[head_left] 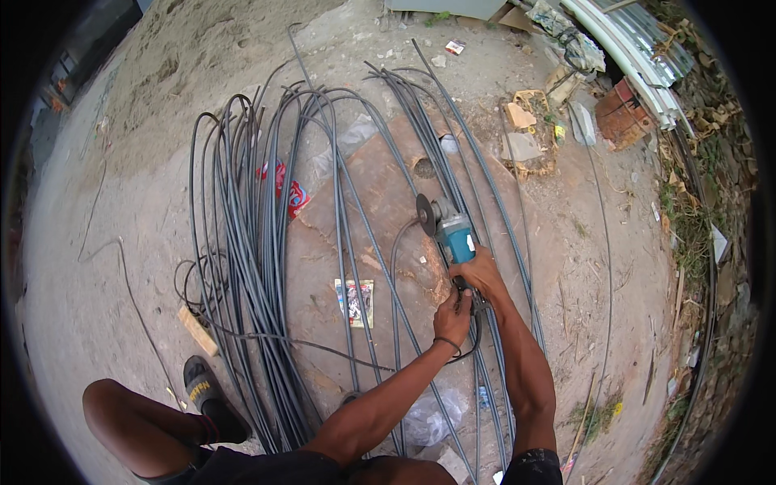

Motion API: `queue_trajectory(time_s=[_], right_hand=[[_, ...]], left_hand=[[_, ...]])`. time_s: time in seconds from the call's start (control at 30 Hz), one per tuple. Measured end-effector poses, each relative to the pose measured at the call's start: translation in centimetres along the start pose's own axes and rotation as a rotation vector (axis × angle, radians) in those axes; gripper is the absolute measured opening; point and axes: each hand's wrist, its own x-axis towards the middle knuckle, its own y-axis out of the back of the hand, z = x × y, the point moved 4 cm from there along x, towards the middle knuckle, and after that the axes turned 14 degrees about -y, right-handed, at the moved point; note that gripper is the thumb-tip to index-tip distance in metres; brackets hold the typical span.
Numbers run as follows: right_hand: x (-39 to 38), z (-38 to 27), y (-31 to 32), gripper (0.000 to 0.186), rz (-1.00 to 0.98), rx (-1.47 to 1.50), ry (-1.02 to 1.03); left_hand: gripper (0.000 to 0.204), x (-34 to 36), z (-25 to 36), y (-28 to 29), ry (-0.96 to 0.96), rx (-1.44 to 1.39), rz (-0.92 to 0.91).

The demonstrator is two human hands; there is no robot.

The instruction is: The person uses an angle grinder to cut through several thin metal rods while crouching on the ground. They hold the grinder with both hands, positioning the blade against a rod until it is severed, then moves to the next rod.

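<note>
A teal angle grinder [460, 239] with a dark disc [425, 213] is over a strand of long steel bars [493, 339]; whether the disc touches them I cannot tell. My right hand [478, 272] wraps round the grinder's body. My left hand [453, 317] grips its rear end, where a black cord runs out. More bars, bent into long loops [242, 283], lie to the left across a brown board [372, 210] on the ground. A printed paper packet [361, 301] lies under some bars.
My sandalled left foot [212, 392] is beside the bundle, near a wooden block [196, 330]. At the back right lie a rusty container [621, 111], white pipes [638, 65] and debris. Sand [162, 65] covers the upper left. Weeds and rubble [687, 242] line the right edge.
</note>
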Motion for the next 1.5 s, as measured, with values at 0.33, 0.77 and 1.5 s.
queue_trajectory(time_s=[0.33, 0.77, 1.5], right_hand=[[0.9, 1.0, -0.2, 0.048, 0.002, 0.022, 0.035], [1.5, 1.3, -0.6, 0.051, -0.022, 0.027, 0.019], [0.4, 0.4, -0.4, 0.042, -0.038, 0.079, 0.013]], left_hand=[[0.054, -0.1, 0.9, -0.4, -0.031, 0.064, 0.048], [0.052, 0.3, 0.3, -0.4, 0.007, 0.113, 0.005], [0.051, 0.0, 1.1, -0.1, 0.039, 0.124, 0.003]])
